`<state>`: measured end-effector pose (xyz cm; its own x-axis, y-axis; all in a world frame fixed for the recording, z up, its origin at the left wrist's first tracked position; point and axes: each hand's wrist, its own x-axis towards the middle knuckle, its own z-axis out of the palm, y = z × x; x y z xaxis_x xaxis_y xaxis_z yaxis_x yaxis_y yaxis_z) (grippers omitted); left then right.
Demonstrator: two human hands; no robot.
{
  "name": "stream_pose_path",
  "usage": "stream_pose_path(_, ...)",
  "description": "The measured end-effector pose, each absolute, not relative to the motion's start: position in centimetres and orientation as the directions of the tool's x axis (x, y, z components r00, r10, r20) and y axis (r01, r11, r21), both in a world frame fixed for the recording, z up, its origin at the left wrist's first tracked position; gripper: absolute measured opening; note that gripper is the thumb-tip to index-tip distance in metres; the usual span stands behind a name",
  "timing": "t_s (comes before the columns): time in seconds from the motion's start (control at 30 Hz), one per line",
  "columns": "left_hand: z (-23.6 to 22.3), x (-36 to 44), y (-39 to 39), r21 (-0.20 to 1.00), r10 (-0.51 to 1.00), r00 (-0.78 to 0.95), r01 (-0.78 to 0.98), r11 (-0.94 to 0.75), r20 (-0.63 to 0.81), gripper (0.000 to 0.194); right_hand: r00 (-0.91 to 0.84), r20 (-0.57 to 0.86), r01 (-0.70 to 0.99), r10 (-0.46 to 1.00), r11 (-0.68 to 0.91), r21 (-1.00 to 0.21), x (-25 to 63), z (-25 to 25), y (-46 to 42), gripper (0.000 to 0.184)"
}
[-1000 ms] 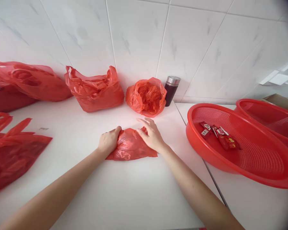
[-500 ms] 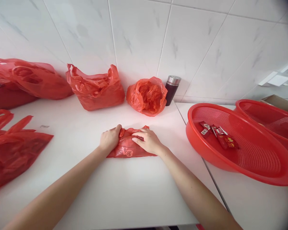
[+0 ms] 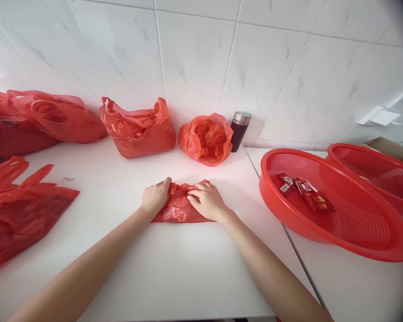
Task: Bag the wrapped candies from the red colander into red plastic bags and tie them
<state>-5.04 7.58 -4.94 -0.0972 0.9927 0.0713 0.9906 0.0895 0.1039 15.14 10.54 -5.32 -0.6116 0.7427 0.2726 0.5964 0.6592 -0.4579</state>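
Note:
A small red plastic bag (image 3: 176,213) lies flat on the white table, with a printed packet showing through its thin film. My left hand (image 3: 156,197) is closed on the bag's upper left corner, gripping a bunched bit of plastic. Across the bag's right side rests my right hand (image 3: 207,200), fingers laid over the top edge and the thumb a little apart. The part of the bag under both hands is hidden.
Behind stand a filled red bag (image 3: 139,134), an open round one (image 3: 206,138) and a dark flask (image 3: 239,130). More red bags (image 3: 23,214) lie at left. At right, a red basket (image 3: 356,219) holds several red packets (image 3: 312,197); another basket (image 3: 376,172) is behind it.
The view has shifted slightly, so everything sits a little lower. My right hand's fingers lie a bit flatter on the bag; my left hand keeps its grip.

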Motion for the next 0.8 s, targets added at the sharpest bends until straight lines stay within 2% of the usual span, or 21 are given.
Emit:
stream_pose_path(0.13, -5.2, -4.9, 7.6, 0.129, 0.988, -0.129, 0.985, 0.117, 0.086, 0.016, -0.59, 0.266, 0.62, 0.762, 0.639, -0.455, 15.1, -5.3, 10.2, 0.022)
stream_pose_path(0.3, -5.4, -5.0, 7.3, 0.22, 0.97, -0.211, 0.959, 0.181, 0.118, 0.017, -0.548, 0.31, 0.62, 0.777, 0.626, -0.473, 15.1, -5.5, 9.8, 0.021)
stream_pose_path(0.5, -5.3, -5.3, 6.4, 0.435, 0.932, -0.304, 0.879, 0.195, 0.197, 0.024, -0.464, 0.434, 0.549, 0.772, 0.635, -0.544, 16.4, -5.0, 10.7, 0.039)
stream_pose_path(0.63, -4.9, -5.1, 6.0, 0.588, 0.913, -0.324, 0.8, 0.124, 0.247, 0.021, -0.391, 0.457, 0.585, 0.799, 0.599, -0.547, 17.2, -4.6, 11.6, 0.036)
stream_pose_path(0.8, -3.9, -6.5, 6.2, 0.683, 0.861, -0.409, 0.723, 0.104, 0.302, 0.014, -0.281, 0.486, 0.649, 0.827, 0.537, -0.539, 17.6, -3.9, 12.2, 0.035)
